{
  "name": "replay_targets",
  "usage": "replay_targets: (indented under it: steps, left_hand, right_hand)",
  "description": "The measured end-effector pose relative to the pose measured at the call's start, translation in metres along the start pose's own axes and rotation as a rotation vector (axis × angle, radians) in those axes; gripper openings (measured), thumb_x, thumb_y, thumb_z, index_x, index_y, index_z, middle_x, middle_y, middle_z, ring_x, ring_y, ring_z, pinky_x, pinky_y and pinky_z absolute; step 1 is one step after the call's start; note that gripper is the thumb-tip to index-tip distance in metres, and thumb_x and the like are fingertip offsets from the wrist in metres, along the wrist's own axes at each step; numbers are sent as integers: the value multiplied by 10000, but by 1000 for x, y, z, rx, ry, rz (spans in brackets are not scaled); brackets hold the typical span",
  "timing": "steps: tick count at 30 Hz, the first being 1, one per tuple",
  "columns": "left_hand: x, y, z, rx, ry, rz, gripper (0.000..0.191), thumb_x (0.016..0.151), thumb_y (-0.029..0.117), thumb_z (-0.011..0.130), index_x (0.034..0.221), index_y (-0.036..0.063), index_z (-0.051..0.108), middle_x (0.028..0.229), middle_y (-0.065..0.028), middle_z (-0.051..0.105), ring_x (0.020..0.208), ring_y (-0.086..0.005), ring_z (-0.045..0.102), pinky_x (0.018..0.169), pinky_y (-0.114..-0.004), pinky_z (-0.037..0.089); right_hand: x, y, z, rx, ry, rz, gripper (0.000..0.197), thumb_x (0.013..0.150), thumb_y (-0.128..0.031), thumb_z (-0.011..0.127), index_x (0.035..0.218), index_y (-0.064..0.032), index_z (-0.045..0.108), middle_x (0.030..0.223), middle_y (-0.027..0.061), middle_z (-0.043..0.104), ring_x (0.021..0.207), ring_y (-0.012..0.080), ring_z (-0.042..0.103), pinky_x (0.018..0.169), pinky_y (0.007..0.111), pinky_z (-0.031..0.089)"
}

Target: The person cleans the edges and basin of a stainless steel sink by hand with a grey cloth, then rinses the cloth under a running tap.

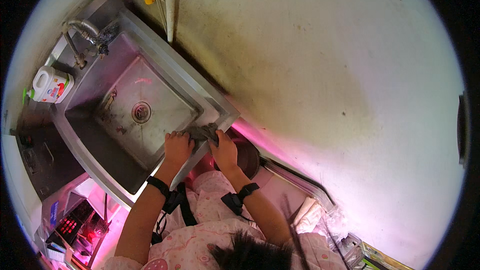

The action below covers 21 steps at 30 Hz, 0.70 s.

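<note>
A dark grey cloth [200,132] is stretched between my two hands over the near right edge of a stainless steel sink [176,68]. My left hand [179,146] has its fingers curled on the cloth's left end, above the basin's rim. At the cloth's other end, by the sink's corner, my right hand [224,152] grips it. Dark bits of debris [111,99] lie on the basin floor, left of the round drain strainer [141,112]. A metal faucet [84,35] stands at the sink's far left side.
A white detergent jug [52,84] with a green pump stands on the left ledge. Beneath my right hand is a dark round bucket or bin [245,157]. A white pipe [170,11] runs down the stained wall [300,63]. Crumpled plastic bags [332,221] lie at lower right.
</note>
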State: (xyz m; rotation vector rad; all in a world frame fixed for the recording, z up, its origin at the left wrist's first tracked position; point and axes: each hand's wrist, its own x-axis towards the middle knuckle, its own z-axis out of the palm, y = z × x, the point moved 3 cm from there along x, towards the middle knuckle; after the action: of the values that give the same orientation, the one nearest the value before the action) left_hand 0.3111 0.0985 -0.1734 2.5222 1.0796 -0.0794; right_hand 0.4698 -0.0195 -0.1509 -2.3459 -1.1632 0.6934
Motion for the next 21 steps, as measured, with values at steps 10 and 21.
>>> replay_targets:
  steps: [10, 21]
  left_hand:
    - [-15, -5, -2, 76, 36, 8, 203, 881, 329, 718, 884, 130, 752, 910, -91, 755, 965, -299, 696, 870, -460, 467]
    - [-9, 4, -1, 106, 76, 98, 265, 962, 332, 657, 983, 81, 739, 944, -143, 756, 927, -352, 717, 849, -523, 507]
  right_hand:
    - [-22, -36, 44, 112, 119, -17, 381, 917, -159, 719, 1234, -6, 573, 1079, 304, 695, 1016, 512, 666, 857, 567, 546]
    - [-37, 3, 35, 350, 352, 170, 367, 944, -102, 659, 1245, 21, 488, 1080, 355, 668, 1031, 573, 634, 854, 595, 515]
